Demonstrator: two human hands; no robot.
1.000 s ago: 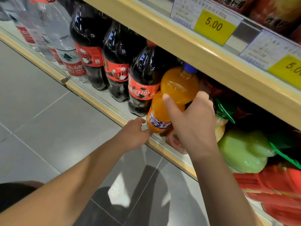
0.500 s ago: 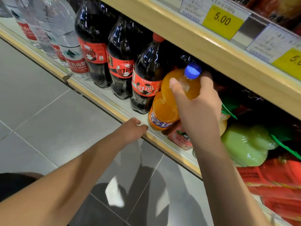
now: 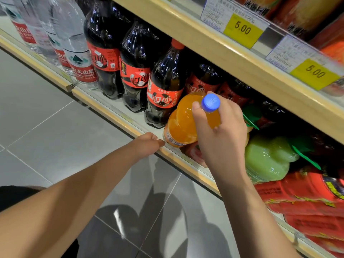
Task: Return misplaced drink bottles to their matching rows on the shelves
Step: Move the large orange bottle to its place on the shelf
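An orange soda bottle (image 3: 183, 121) with a blue cap stands tilted toward me at the front of the bottom shelf (image 3: 119, 116), just right of a row of dark cola bottles (image 3: 163, 90) with red labels. My right hand (image 3: 221, 131) grips the orange bottle around its neck and shoulder, just below the cap. My left hand (image 3: 147, 144) rests with loosely bent fingers at the shelf's front lip, beside the orange bottle's base, and holds nothing.
Clear water bottles (image 3: 74, 43) stand at the left of the shelf. Green bottles (image 3: 268, 157) and red bottles (image 3: 305, 194) fill the right. The upper shelf edge (image 3: 223, 53) with yellow price tags hangs close above. Grey floor tiles (image 3: 55, 127) lie below.
My right hand has slid up from the orange bottle's body to its neck, and the bottle has tipped outward toward me. The left hand stays by the shelf lip.
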